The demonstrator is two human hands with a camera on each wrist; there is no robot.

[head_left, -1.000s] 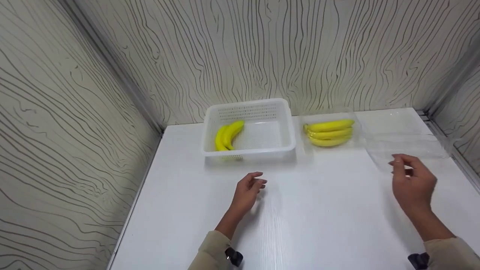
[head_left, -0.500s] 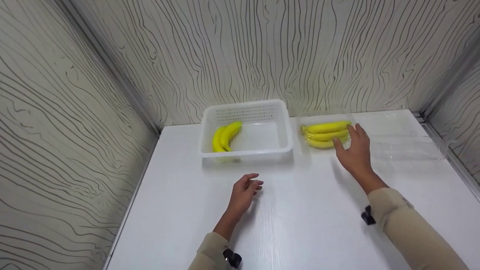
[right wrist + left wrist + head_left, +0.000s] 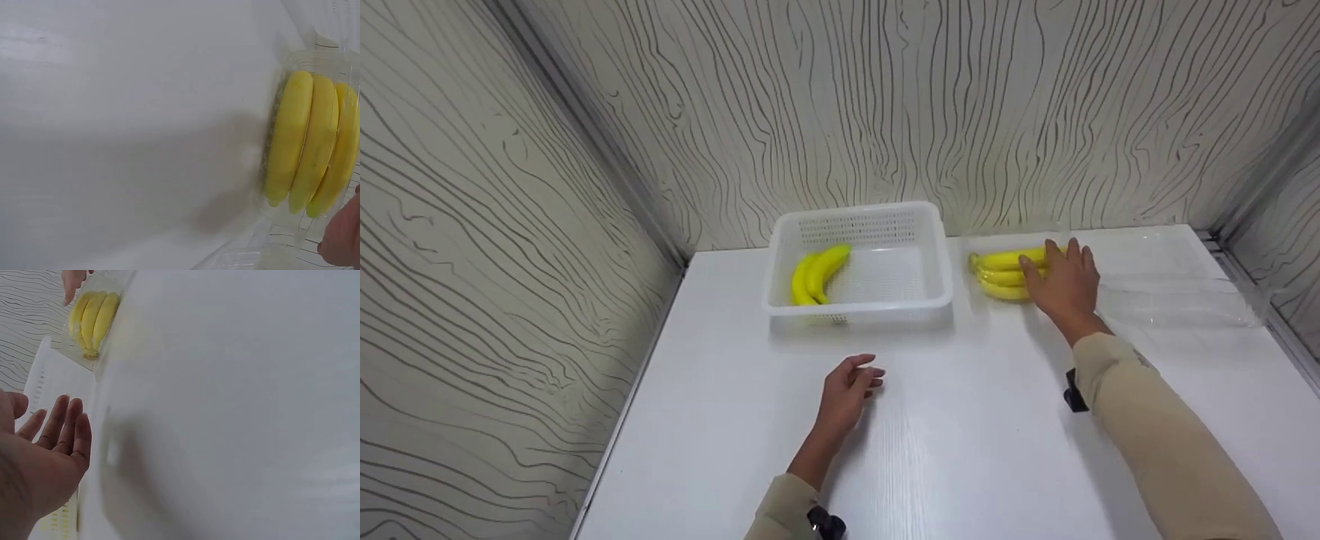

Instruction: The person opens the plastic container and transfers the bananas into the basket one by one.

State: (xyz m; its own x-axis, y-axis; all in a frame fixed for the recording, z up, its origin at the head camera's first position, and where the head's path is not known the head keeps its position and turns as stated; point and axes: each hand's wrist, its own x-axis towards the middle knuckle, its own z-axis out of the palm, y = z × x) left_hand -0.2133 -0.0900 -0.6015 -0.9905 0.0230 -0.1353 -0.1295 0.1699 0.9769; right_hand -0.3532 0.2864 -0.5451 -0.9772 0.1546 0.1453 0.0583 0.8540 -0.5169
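Observation:
A bunch of yellow bananas [image 3: 1003, 277] lies in a clear plastic box [image 3: 287, 218] to the right of the basket. My right hand [image 3: 1066, 285] is over the right end of the bunch, fingers extended and thumb spread; contact with the bananas cannot be made out. Only part of that hand shows in the right wrist view, beside the end of the box. My left hand [image 3: 844, 391] hovers above the table in front of the basket, fingers loosely bent, holding nothing. Inside the white basket [image 3: 859, 307], two more bananas [image 3: 819, 274] rest at the left.
A second clear plastic container [image 3: 1185, 304], lid open, sits at the right edge of the white table [image 3: 945, 450]. Behind the table stands a wood-grain patterned wall [image 3: 870, 112], with another panel on the left.
My right hand has moved left from in front of the second clear container to the boxed bananas, its fingers spreading from a bent pose. My left hand has stayed nearly still.

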